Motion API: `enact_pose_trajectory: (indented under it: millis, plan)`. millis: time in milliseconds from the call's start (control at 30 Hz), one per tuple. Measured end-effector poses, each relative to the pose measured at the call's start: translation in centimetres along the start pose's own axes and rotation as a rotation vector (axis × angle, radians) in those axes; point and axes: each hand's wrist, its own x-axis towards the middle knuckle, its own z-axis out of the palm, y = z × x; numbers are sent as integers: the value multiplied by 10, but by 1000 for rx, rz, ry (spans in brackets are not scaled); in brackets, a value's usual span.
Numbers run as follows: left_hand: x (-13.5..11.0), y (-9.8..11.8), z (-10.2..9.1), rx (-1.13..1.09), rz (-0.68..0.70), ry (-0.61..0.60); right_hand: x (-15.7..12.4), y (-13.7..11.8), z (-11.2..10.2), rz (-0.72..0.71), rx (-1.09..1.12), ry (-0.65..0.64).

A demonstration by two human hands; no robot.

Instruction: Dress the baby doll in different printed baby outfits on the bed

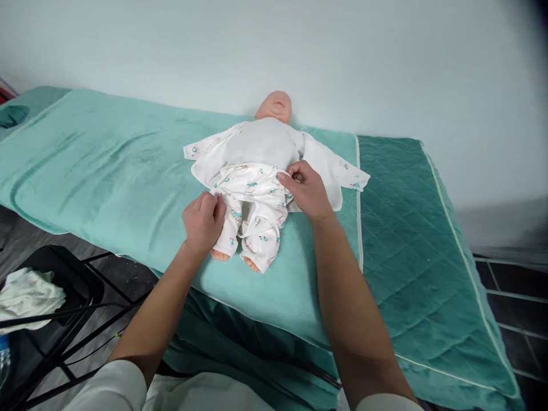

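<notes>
A baby doll point(275, 105) lies on its back on the green bed, its head toward the wall and its feet toward me. It wears white printed trousers point(261, 228), with the toes showing at the leg ends. A white top point(265, 140) with printed sleeves is spread out around its body. My right hand point(306, 188) pinches the trousers' waistband at the doll's right-hand side in the view. At the other side, my left hand point(204, 220) is closed on the edge of the trousers near the upper leg. The fingertips of my left hand are partly hidden.
A light green cover point(107, 165) lies over a darker quilted cover point(411, 240) on the bed. The white wall point(363, 68) rises behind it. At the lower left, a black folding chair point(81, 279) holds a crumpled white cloth point(29, 297).
</notes>
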Motion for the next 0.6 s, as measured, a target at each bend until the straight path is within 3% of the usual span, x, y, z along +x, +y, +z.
enact_pose_trajectory:
  millis: [133,267,433,600]
  plan:
    - [-12,-9,-11,-116,-168,-52,1,2,0,-1,4,-2]
    - [-46,-28,-36,-113,-230,-171,2,3,1,-13,17,-5]
    - [-106,-41,-61,-215,-17,-211,2,2,1,-8,16,-2]
    - [-132,-24,-55,-180,171,-205,1,2,1,0,9,6]
